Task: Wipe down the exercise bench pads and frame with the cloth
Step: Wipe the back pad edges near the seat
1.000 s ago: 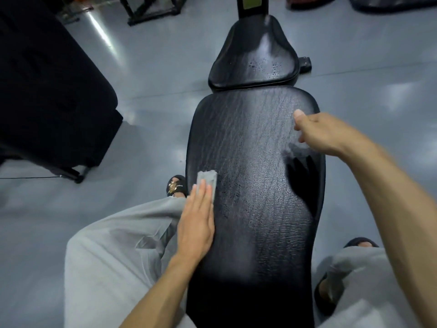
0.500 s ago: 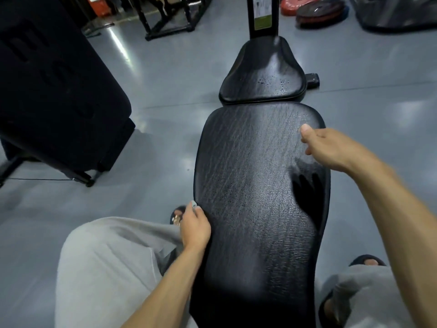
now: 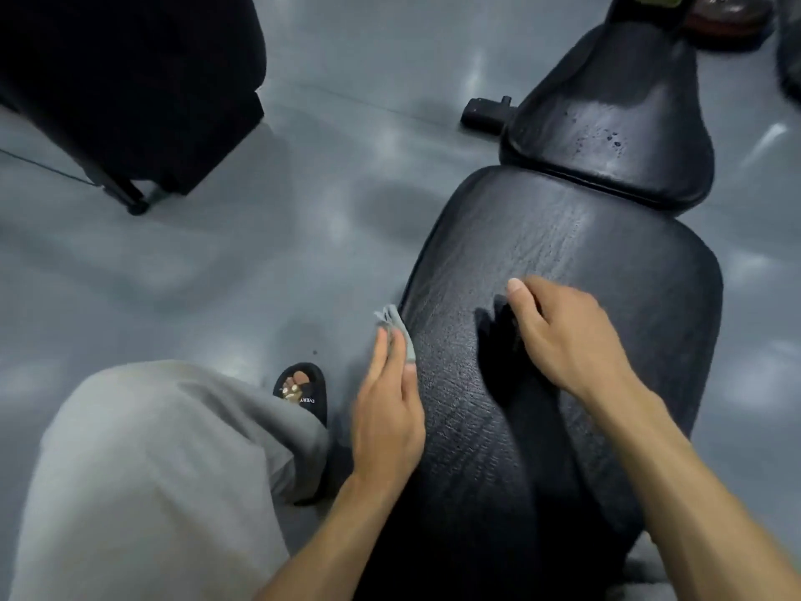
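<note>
Cloth under straight fingers of left hand, pressed on left edge of long pad. Pad's long axis runs away from person; unwiped length lies ahead. Right hand loosely curled, grasping nothing, mid-pad. Count: one cloth, two pads, second being small pad beyond far end.

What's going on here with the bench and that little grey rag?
A person is sitting astride a black exercise bench, wiping it down. The left hand presses a folded grey cloth with straight fingers against the left edge of the long back pad. The right hand is over the middle of that pad with fingers curled under and holds nothing visible. The smaller seat pad beyond shows a few droplets or specks.
</note>
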{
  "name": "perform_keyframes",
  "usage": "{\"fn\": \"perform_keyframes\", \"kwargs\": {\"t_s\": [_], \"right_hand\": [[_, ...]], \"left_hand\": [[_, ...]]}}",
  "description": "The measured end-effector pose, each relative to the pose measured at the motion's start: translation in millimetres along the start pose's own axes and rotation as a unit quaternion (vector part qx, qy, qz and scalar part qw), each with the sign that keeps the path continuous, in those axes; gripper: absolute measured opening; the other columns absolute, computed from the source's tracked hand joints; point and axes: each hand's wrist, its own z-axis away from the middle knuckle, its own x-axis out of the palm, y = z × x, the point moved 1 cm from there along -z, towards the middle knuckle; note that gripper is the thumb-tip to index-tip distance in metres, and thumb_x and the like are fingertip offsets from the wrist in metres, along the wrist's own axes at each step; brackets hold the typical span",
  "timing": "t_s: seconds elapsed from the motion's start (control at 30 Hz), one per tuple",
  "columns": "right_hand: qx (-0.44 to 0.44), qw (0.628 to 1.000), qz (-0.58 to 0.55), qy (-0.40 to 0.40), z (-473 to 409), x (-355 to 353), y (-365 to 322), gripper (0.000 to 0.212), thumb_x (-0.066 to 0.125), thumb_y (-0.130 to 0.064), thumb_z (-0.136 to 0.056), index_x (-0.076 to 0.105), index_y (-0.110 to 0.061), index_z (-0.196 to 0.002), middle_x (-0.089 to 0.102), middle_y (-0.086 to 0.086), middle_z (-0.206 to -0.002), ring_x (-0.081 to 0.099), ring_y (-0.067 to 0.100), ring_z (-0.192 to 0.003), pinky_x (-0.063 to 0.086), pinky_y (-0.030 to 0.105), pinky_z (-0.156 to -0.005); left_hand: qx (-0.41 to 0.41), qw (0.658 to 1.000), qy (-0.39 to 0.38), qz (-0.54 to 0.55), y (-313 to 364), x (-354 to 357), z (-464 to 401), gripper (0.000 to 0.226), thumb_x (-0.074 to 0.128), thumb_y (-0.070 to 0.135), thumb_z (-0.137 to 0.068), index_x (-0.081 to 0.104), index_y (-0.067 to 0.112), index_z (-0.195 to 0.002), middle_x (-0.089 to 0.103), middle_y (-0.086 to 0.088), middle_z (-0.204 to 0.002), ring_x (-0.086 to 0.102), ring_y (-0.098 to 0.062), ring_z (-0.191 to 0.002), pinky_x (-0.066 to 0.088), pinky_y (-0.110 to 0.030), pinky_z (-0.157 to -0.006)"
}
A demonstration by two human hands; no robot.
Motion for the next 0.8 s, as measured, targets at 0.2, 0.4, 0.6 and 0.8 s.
{"fn": "perform_keyframes", "kwargs": {"t_s": [0.2, 0.4, 0.6, 0.8], "right_hand": [[-0.107, 0.99, -0.056, 0.068, -28, 8, -14, 0.023, 0.05, -0.021, -0.106, 0.066, -0.013, -0.119, 0.069, 0.005, -0.116, 0.054, 0.026, -0.125, 0.036, 0.032, -0.109], [-0.175, 0.984, 0.0, 0.04, -117, 0, -24, 0.024, 0.053, -0.017, -0.103, 0.064, -0.011, -0.124, 0.066, 0.01, -0.123, 0.053, 0.031, -0.128, 0.035, 0.033, -0.111], [-0.21, 0.974, 0.051, -0.064, -152, 6, -37, 0.032, 0.046, -0.026, -0.102, 0.064, -0.011, -0.124, 0.066, 0.011, -0.124, 0.054, 0.034, -0.128, 0.038, 0.051, -0.113], [-0.215, 0.97, 0.084, -0.082, -121, 17, -28, 0.031, 0.049, -0.02, -0.104, 0.064, -0.012, -0.13, 0.055, 0.009, -0.146, 0.042, 0.031, -0.143, 0.028, 0.05, -0.121]], "left_hand": [[-0.032, 0.999, -0.041, 0.01, 36, 5, -112, 0.044, 0.038, 0.027, -0.11, 0.045, 0.026, -0.154, 0.058, -0.006, -0.147, 0.053, -0.031, -0.132, 0.04, -0.036, -0.105], [-0.134, 0.987, -0.066, 0.066, 15, 4, -94, 0.045, 0.035, 0.041, -0.11, 0.053, 0.026, -0.149, 0.059, 0.007, -0.145, 0.051, -0.011, -0.134, 0.031, -0.011, -0.099], [-0.184, 0.975, -0.123, 0.036, 25, -8, -99, 0.043, 0.029, 0.04, -0.111, 0.056, 0.026, -0.142, 0.063, 0.005, -0.139, 0.052, -0.02, -0.129, 0.03, -0.022, -0.088], [-0.175, 0.974, -0.142, 0.011, 14, -9, -94, 0.046, 0.025, 0.044, -0.11, 0.062, 0.021, -0.126, 0.067, -0.006, -0.128, 0.055, -0.032, -0.122, 0.034, -0.032, -0.089]]}}
